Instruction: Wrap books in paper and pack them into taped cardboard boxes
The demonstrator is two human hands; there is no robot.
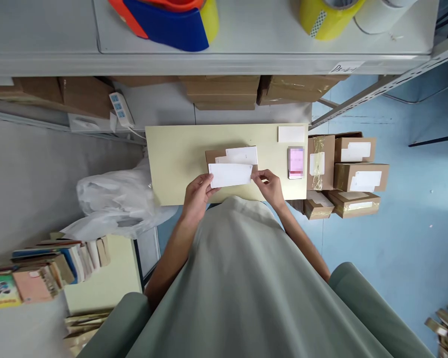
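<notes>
A blank-looking white label (230,176) is stretched level between my hands. My left hand (197,195) pinches its left end between thumb and fingers. At its right end, the fingers of my right hand (270,187) are closed on the corner. Just beyond it, partly covered, lies a small brown cardboard box (211,155) with a white shipping label (242,154) on its top. Whether the held label touches the box, I cannot tell. Both rest over the cream tabletop (179,154).
A phone (296,162) and a white slip (291,134) lie on the table's right side. Labelled boxes (353,177) stack beyond that edge. Across the back, a shelf (246,30) holds a tape dispenser (171,22) and a yellow tape roll (326,20). White plastic bags (115,199) bulge at left.
</notes>
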